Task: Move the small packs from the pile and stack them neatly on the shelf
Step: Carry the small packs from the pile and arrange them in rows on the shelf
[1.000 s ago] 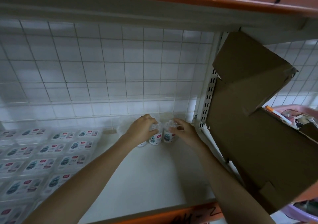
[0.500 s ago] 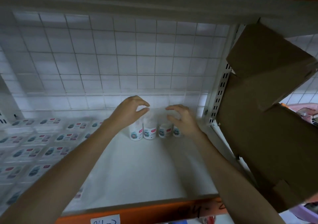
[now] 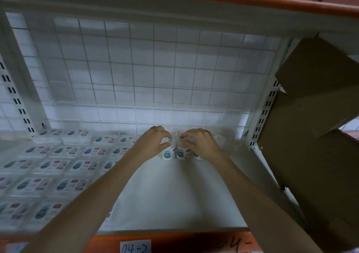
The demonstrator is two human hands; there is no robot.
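A short row of small white packs (image 3: 175,152) with teal and red labels stands at the back of the white shelf (image 3: 165,198), against the wire grid. My left hand (image 3: 153,142) has curled fingers over the leftmost pack (image 3: 168,154). My right hand (image 3: 200,143) curls over the packs on the right side of the row and hides most of them. Whether the fingers truly grip the packs is unclear through the blur.
Several flat packs with the same labels (image 3: 58,167) lie in rows covering the shelf's left part. A brown cardboard box (image 3: 314,146) leans at the right beyond the white upright (image 3: 262,115). The orange front rail (image 3: 174,241) carries a label reading 04-2.
Both hands came closer together over the row of packs. The view tilted down and shifted, so the front rail label now shows.
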